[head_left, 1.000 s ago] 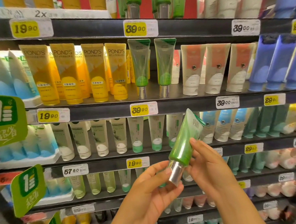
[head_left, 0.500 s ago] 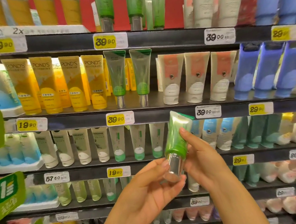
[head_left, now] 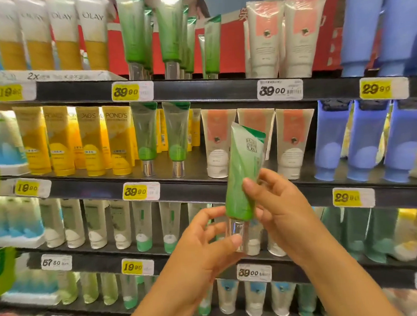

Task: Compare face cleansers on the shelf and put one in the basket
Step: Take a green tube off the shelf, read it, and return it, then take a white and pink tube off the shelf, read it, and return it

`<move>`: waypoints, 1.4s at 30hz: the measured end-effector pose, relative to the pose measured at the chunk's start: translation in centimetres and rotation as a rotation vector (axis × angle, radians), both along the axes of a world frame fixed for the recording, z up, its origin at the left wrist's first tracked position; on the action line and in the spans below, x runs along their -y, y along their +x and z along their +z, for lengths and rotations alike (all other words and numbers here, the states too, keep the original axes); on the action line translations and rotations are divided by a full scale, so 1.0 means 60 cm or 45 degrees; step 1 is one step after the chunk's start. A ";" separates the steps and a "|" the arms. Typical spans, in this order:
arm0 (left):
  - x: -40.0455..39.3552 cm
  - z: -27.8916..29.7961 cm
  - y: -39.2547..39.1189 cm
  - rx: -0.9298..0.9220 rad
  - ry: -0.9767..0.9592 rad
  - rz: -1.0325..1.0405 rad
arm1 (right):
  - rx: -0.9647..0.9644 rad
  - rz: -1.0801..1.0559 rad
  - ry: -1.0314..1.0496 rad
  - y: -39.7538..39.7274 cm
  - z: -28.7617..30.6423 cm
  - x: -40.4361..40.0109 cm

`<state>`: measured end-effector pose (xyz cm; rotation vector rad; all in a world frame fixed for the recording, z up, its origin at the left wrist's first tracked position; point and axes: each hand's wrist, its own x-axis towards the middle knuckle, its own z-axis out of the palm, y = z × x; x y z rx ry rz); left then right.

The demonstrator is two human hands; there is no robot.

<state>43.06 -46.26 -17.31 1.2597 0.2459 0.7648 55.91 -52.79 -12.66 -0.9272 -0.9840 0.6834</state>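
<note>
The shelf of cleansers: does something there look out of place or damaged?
Nothing looks damaged or spilled. The tubes stand cap down in rows on the shelf. Only the green tube is off it, held slightly tilted: the right hand grips its body, the left hand pinches its clear cap.

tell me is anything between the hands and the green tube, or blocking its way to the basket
Nothing stands between them: the right hand grips the green tube and the left hand pinches its clear cap. No basket is in view, so that path cannot be judged.
</note>
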 end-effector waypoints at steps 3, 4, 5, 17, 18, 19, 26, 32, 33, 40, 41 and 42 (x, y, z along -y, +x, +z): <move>0.004 0.025 0.012 -0.112 0.266 0.115 | 0.127 -0.047 0.048 0.019 0.024 -0.001; 0.006 0.034 0.015 -0.152 0.357 0.172 | 0.149 -0.045 0.072 0.021 0.031 -0.002; 0.006 0.044 0.019 -0.171 0.432 0.232 | 0.168 -0.043 0.098 0.023 0.037 -0.004; -0.036 0.165 0.066 -0.135 0.869 0.769 | 0.274 -0.118 0.396 0.032 0.146 -0.056; -0.043 0.177 0.069 -0.126 0.897 0.777 | 0.292 -0.126 0.404 0.034 0.158 -0.061; -0.051 0.189 0.073 -0.112 0.922 0.778 | 0.317 -0.137 0.411 0.036 0.170 -0.066; -0.109 0.267 0.100 0.042 0.980 0.726 | 0.593 -0.312 0.437 0.058 0.257 -0.104; -0.157 0.329 0.112 0.095 1.029 0.786 | 0.776 -0.546 0.332 0.102 0.306 -0.119; -0.165 0.340 0.113 0.095 1.029 0.824 | 0.802 -0.635 0.322 0.114 0.309 -0.118; -0.220 0.392 0.131 -0.049 1.119 0.878 | 1.041 -1.122 0.018 0.178 0.320 -0.119; -0.227 0.395 0.136 -0.071 1.127 0.880 | 1.074 -1.154 -0.035 0.180 0.321 -0.122; -0.234 0.397 0.140 -0.092 1.131 0.882 | 1.108 -1.180 -0.078 0.181 0.322 -0.125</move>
